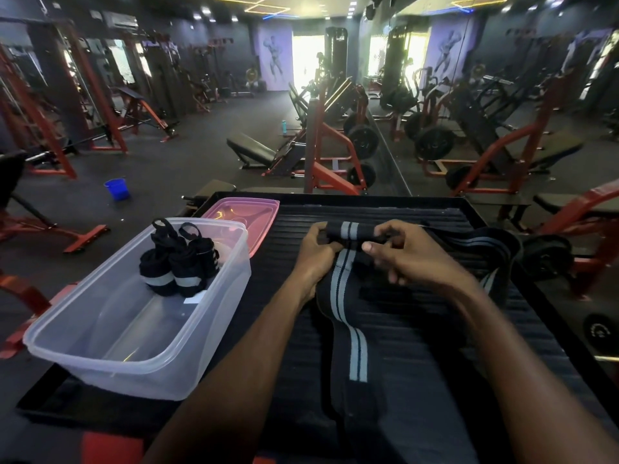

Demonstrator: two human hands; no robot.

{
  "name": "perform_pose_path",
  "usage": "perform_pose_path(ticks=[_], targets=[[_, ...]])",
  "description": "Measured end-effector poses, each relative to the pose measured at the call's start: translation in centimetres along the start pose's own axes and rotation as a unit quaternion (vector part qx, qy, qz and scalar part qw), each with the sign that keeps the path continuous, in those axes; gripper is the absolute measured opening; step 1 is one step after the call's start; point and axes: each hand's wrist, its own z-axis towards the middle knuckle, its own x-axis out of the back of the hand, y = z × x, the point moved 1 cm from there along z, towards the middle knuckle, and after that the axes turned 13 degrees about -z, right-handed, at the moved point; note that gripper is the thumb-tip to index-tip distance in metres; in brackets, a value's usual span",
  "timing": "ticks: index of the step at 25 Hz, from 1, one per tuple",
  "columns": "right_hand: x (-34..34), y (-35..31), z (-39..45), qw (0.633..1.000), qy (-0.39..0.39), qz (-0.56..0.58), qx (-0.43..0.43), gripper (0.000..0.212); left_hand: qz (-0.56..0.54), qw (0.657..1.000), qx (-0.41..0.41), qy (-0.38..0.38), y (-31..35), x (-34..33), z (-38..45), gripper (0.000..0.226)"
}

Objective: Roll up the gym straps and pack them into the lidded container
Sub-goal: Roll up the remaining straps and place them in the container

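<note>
A long black strap with grey stripes (348, 316) lies on the black ribbed platform (418, 329), its far end wound into a small roll (350, 232). My left hand (316, 254) grips the roll's left end and my right hand (407, 252) pinches its right end. Another black and grey strap (482, 242) lies loose at the right. A clear plastic container (100, 333) stands open at the left with two rolled straps (177, 266) upright in its far end. The pink lid (248, 216) lies behind the container.
The platform has a raised black rim (335, 195) at its far edge. Beyond it, on the gym floor, are red-framed machines, a bench (251, 149) and a blue bucket (117, 188). A weight plate (549, 257) sits close by on the right.
</note>
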Motion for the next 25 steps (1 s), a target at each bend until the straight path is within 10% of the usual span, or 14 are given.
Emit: perform_pose_path(ticks=[5,13,19,25], targets=[[-1.7,1.5,1.3,0.953,0.232,-0.182,0.074,0.06,-0.054,0.991,0.091,-0.087,0.1,-0.3,-0.1,0.03],[-1.8,2.1,1.7,0.959,0.238,-0.096,0.12,0.026,-0.138,0.947,0.208,-0.205,-0.3,-0.9,-0.8,0.029],[-2.4,2.9,2.3,0.977,0.186,-0.053,0.085,0.009,0.0,0.993,-0.049,-0.104,-0.5,-1.0,-0.2,0.018],[-2.7,2.6,2.2,0.97,0.193,-0.063,0.133,0.01,0.055,0.997,-0.038,-0.036,-0.6,0.3,1.2,0.036]])
